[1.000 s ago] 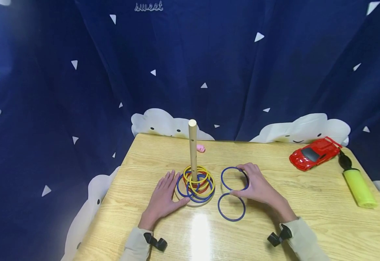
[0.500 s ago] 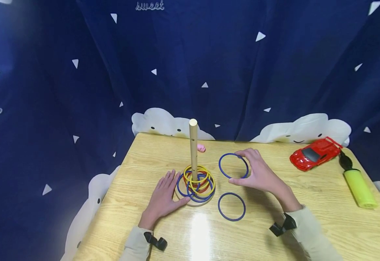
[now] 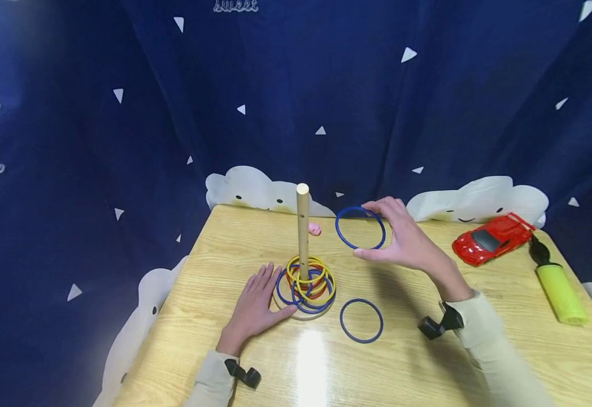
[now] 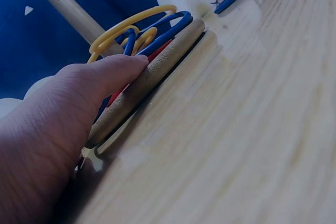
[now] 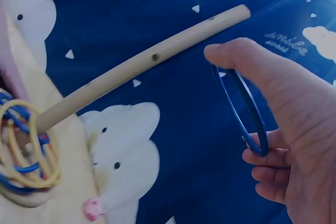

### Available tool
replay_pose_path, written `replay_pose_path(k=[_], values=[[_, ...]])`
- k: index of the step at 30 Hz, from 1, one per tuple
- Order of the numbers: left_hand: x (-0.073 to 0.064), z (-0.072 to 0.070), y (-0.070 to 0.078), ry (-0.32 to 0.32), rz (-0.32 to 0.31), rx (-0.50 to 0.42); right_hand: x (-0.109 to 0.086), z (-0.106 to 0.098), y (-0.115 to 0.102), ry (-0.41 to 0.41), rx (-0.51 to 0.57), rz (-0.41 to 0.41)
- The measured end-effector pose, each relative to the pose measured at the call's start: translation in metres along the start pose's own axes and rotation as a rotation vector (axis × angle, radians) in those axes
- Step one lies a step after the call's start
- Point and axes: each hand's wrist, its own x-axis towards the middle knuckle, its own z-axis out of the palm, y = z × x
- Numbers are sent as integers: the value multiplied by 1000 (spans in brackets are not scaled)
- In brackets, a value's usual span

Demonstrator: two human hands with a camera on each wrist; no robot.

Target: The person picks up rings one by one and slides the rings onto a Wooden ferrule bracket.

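A wooden post (image 3: 303,226) rises from a round wooden base (image 4: 149,80), with several yellow (image 4: 128,22), blue and red rings heaped round its foot. My left hand (image 3: 255,308) lies beside this base with its fingers straight; its thumb (image 4: 118,72) touches the top of the rim. To the right of the post and above the table, my right hand (image 3: 408,240) holds a blue ring (image 3: 337,226) between thumb and fingers. The ring is tilted and apart from the post. Another blue ring (image 3: 362,342) lies flat on the table, right of the base.
A small pink toy (image 3: 314,229) sits behind the post. At the right of the table (image 3: 428,350) stand a red toy car (image 3: 491,240) and a yellow-green cylinder (image 3: 561,294) with a black end. A dark blue curtain (image 3: 275,73) hangs behind the table.
My right hand has lifted the blue ring off the table, up and toward the back, away from the other blue ring. The left hand has stayed at the base.
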Motion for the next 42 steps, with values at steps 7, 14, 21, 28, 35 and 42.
replay_pose_path(k=[7,14,21,28,35,42], values=[[1,0,0,-14,-3,9,27,-16,-16,24,28,-62],[0,-2,0,-18,-5,1,49,-26,-30,50,36,-121],[0,-4,0,-15,-12,-5,70,-32,-53,53,60,-196],[0,-3,1,-4,-4,-19,85,-23,-70,3,69,-273],[0,-1,1,-23,-11,-6,84,-1,-70,-64,45,-266],[1,1,-3,-48,-32,-6,70,27,-56,-145,-20,-221]])
